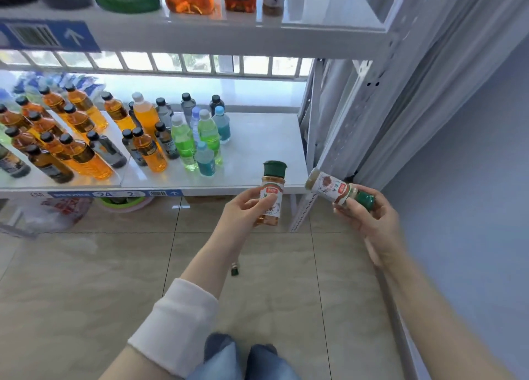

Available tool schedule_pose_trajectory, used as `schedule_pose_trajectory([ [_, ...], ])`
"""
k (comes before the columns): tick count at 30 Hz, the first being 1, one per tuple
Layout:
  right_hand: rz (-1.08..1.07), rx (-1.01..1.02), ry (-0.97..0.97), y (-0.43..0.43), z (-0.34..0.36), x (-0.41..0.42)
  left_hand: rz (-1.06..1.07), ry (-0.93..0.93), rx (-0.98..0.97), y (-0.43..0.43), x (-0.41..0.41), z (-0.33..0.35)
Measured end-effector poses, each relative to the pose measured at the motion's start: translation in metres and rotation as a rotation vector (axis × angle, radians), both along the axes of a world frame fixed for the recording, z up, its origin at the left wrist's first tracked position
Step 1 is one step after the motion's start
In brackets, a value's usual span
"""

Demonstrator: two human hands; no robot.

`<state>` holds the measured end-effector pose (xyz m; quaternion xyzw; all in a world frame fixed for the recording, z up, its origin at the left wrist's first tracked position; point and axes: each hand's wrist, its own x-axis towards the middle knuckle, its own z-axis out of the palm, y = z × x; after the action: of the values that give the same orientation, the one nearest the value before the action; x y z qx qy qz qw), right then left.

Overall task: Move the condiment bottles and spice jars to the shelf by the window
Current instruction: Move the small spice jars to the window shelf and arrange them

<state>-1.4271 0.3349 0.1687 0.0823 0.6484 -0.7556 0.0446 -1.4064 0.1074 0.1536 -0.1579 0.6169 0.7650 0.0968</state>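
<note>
My left hand (243, 211) holds an upright spice jar (272, 190) with a green cap and reddish-orange contents, just in front of the white shelf (263, 150) by the window. My right hand (369, 216) grips a second spice jar (332, 189) lying sideways, its green cap toward my palm and its base pointing left at the shelf's corner. Both jars hang in the air below the shelf's front edge.
Many drink bottles (143, 139) fill the left and middle of the shelf; its right end is bare. An upper shelf (200, 36) carries large bottles. A metal upright (312, 150) stands between my hands. Plastic bags (54, 211) and a basin sit underneath on the tiled floor.
</note>
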Motion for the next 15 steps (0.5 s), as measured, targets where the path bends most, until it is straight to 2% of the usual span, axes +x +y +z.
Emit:
schedule_pose_trajectory([
  [8,0.009,-0.01,0.201,-0.007,0.098,-0.07,-0.034,0.217,-0.031,-0.006,-0.059,0.093],
  [15,-0.049,-0.032,0.286,-0.04,0.147,-0.141,-0.032,0.279,-0.104,-0.021,-0.118,0.131],
])
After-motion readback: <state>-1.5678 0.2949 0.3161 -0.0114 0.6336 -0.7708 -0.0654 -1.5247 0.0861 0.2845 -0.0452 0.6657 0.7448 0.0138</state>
